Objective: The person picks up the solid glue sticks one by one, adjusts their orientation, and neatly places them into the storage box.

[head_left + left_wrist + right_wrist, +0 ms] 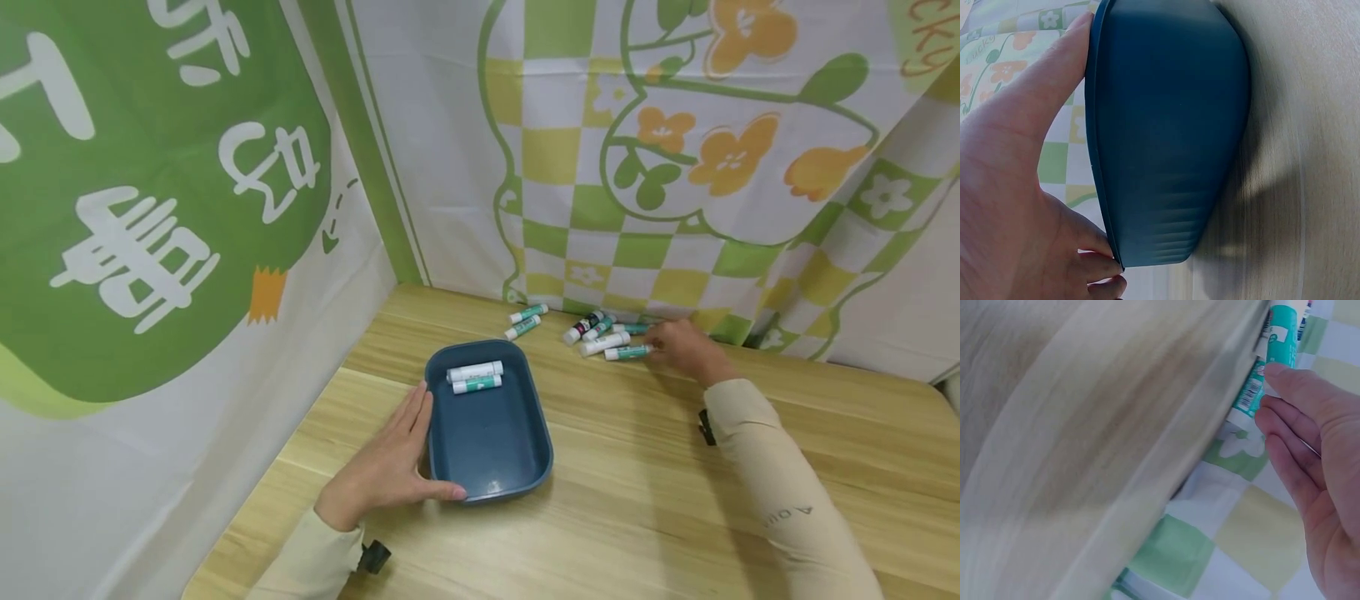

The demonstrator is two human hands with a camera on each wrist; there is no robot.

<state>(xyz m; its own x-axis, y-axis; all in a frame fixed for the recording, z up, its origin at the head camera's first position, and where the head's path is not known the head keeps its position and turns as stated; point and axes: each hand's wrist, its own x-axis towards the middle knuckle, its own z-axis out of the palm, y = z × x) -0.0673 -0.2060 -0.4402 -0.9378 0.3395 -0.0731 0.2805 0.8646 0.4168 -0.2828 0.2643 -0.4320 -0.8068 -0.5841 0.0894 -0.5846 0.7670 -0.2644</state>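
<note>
A dark blue rectangular tray [491, 450] holds a larger white glue stick [476, 372] and a smaller green-and-white one [477, 384] at its far end. My left hand [390, 458] rests along the tray's left side, fingers straight, thumb on the near rim. The left wrist view shows this hand [1016, 162] spread against the rim. My right hand [690, 350] is at the pile by the back edge, pinching the end of a green glue stick [627, 353]. In the right wrist view, the thumb hides the end of that glue stick [1282, 337]; a second green one [1249, 394] lies beside the fingertips.
Several glue sticks lie close together, including a black-and-white one [583, 327] and a white one [606, 343]. Two green-and-white ones [522, 327] lie farther left. A patterned cloth [637, 250] hangs along the back edge of the wooden table [622, 483].
</note>
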